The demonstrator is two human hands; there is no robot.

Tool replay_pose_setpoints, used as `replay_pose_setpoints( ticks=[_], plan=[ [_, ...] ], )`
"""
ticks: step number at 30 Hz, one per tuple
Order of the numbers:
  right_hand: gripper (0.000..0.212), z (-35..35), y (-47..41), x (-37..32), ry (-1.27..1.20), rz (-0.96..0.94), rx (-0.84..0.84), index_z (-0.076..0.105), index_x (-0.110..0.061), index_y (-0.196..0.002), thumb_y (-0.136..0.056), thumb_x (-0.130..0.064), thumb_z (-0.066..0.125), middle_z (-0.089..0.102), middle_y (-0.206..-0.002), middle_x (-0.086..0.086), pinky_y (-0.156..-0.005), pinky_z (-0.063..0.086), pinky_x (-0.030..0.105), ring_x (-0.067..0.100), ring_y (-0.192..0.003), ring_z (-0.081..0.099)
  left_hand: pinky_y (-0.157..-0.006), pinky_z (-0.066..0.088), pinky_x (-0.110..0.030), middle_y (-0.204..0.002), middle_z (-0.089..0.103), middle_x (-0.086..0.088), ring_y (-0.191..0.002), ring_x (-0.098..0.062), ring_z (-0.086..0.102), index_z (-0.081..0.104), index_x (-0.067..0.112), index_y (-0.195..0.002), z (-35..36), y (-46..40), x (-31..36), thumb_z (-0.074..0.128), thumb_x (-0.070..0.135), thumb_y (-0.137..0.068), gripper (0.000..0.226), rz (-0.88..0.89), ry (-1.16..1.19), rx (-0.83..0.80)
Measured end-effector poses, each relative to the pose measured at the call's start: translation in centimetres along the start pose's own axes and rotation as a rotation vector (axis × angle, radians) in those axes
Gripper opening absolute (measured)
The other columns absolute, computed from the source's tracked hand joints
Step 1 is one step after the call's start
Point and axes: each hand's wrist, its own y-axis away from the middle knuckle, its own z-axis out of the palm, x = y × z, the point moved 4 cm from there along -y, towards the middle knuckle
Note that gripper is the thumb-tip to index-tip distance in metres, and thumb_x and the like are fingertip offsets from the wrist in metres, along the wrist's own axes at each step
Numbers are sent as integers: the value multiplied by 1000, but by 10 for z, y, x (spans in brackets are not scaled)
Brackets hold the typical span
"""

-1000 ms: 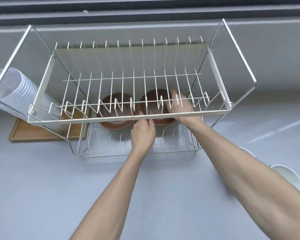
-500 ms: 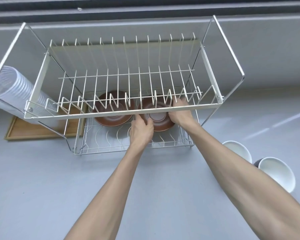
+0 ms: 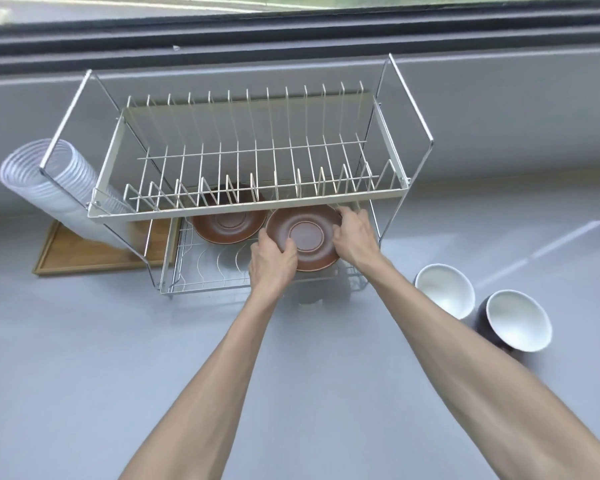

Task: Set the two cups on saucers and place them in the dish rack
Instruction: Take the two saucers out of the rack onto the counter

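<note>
A two-tier wire dish rack (image 3: 243, 211) stands on the grey counter. Both hands hold one brown saucer (image 3: 307, 233) over the front of the lower tier: my left hand (image 3: 272, 261) grips its near-left rim, my right hand (image 3: 355, 237) its right rim. A second brown saucer (image 3: 226, 226) lies on the lower tier to the left, partly under the upper shelf. Two cups with white insides stand on the counter at the right, the nearer-to-rack cup (image 3: 445, 289) and a dark-sided cup (image 3: 516, 320) beside it.
A stack of clear plastic cups (image 3: 56, 188) lies on its side left of the rack, over a wooden tray (image 3: 87, 254). A window ledge (image 3: 291, 39) runs along the back. Grey counter (image 3: 84, 358) spreads in front.
The right saucer has come forward out from under the upper shelf, held in both hands. The view has pulled back, and both cups now show at the right.
</note>
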Motion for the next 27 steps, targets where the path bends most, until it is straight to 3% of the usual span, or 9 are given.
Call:
replay_pose_setpoints(
  ticks=[3,7,10,15,18,27],
  plan=[
    [46,-3,15,2,-43,15,-11,44,-12,-143,-96,-15,43,45,-135,22,-101,41,38,38,-124,48,-113,36,-41,-151,45,-20,-136,-38,47,26,10,-157,-7,17,-1,48,37,-97,70,5,28,-8],
    [45,-7,40,4,-110,13,16,47,-15,-140,-96,-19,45,49,-131,19,-103,39,37,33,-126,46,-102,51,-51,-138,53,-15,-111,-41,66,37,19,-150,-9,27,-19,41,56,-76,83,32,63,9],
    [43,-10,62,6,-151,12,30,47,-15,-140,-97,-21,46,49,-132,17,-103,36,34,29,-128,45,-103,50,-52,-138,57,-9,-111,-39,67,41,23,-146,-13,38,-30,37,62,-69,87,26,91,11],
    [41,-11,105,26,-226,57,55,49,-19,-137,-97,-24,45,53,-128,14,-97,38,34,30,-120,50,-103,51,-49,-141,57,-2,-118,-34,63,43,28,-148,-17,80,-34,42,48,-79,71,40,99,5],
    [39,-12,114,31,-247,74,64,51,-20,-135,-96,-24,46,55,-126,13,-92,37,31,28,-116,51,-104,49,-48,-125,60,3,-111,-36,67,44,29,-146,-16,90,-33,43,41,-86,61,50,109,0],
    [37,-12,177,66,-384,142,131,56,-20,-128,-92,-24,51,60,-113,11,-96,48,43,27,-108,60,-97,55,-46,-120,68,6,-102,-28,70,50,37,-137,5,133,-61,45,49,-76,62,52,174,-93]
  ],
)
